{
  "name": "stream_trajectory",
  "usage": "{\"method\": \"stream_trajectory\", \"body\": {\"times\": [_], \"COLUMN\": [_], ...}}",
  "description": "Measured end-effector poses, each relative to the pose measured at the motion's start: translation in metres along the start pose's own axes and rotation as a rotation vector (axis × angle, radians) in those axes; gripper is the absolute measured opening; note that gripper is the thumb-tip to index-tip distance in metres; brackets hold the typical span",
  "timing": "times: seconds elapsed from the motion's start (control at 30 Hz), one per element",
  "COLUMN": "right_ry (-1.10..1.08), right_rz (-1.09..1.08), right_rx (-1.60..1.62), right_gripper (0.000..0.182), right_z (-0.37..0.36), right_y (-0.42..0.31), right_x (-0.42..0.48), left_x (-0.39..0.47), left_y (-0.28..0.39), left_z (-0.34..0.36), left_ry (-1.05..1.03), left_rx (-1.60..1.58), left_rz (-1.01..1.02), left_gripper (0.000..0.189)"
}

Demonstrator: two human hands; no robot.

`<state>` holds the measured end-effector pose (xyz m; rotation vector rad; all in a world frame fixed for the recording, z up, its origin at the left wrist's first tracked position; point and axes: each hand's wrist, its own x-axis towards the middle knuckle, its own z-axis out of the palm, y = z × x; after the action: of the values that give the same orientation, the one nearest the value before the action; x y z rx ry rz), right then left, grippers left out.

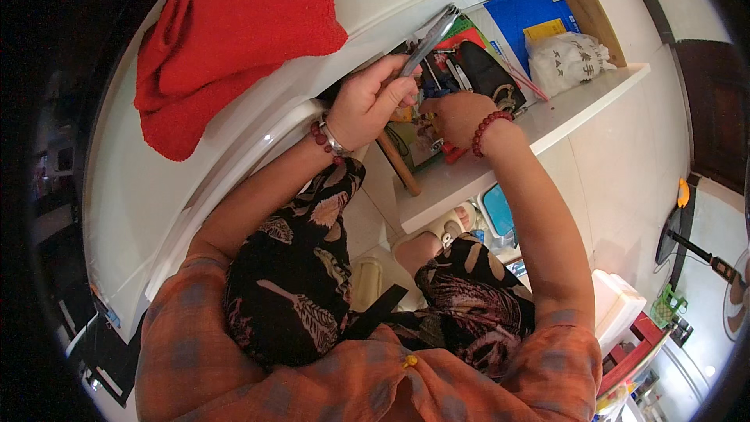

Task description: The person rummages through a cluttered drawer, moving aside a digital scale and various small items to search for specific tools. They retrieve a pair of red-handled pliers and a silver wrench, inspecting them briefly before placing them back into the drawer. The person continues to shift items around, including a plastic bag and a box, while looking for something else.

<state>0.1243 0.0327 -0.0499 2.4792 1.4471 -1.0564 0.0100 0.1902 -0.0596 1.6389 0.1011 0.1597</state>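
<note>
My left hand [375,94] is closed around a long grey metal tool [430,38], perhaps tongs or pliers, which points up over the open drawer [562,123]. Inside the drawer, my right hand [463,120] reaches down among small items; its fingertips are hidden, so I cannot tell whether it grips anything. Near it lie a red-handled item [453,153], a black pouch [486,67] and some slim metal tools [460,76]. A wooden rod [398,164], maybe a handle, leans at the drawer's left end.
A red towel [234,41] lies on the white surface above the drawer. A white plastic bag [565,61] and a blue folder [521,14] fill the drawer's far right. Below the drawer is a container with a blue lid [498,211]. A fan [735,299] stands at right.
</note>
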Motion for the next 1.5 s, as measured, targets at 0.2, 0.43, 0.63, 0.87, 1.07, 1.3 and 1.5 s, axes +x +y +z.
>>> {"method": "stream_trajectory", "body": {"times": [0.2,0.43,0.63,0.87,1.07,1.3,1.5], "right_ry": [-0.051,-0.009,0.018,0.000,0.169,0.461,0.406], "right_rz": [-0.061,0.012,0.043,0.026,-0.001,-0.151,-0.083], "right_rx": [-0.142,0.002,0.037,0.222,0.353,0.488,0.555], "right_gripper": [0.022,0.024,0.027,0.026,0.031,0.030,0.043], "right_z": [0.014,0.009,0.004,0.000,-0.022,-0.050,-0.064], "right_y": [0.003,0.000,-0.002,0.007,0.017,0.033,0.010], "right_x": [0.006,0.000,-0.010,-0.009,-0.022,-0.075,-0.130], "left_x": [-0.001,0.000,0.000,0.001,0.002,0.003,-0.006], "left_y": [0.002,-0.002,-0.003,-0.001,0.000,0.000,0.025], "left_z": [0.000,0.003,0.005,0.007,0.008,0.009,0.005], "left_ry": [0.014,0.052,0.074,0.064,0.050,0.005,-0.072], "left_rx": [-0.025,-0.043,-0.014,0.045,0.066,0.160,0.129], "left_rz": [-0.041,-0.020,-0.011,-0.010,0.008,-0.001,-0.004], "left_gripper": [0.025,0.023,0.024,0.024,0.027,0.025,0.025]}}
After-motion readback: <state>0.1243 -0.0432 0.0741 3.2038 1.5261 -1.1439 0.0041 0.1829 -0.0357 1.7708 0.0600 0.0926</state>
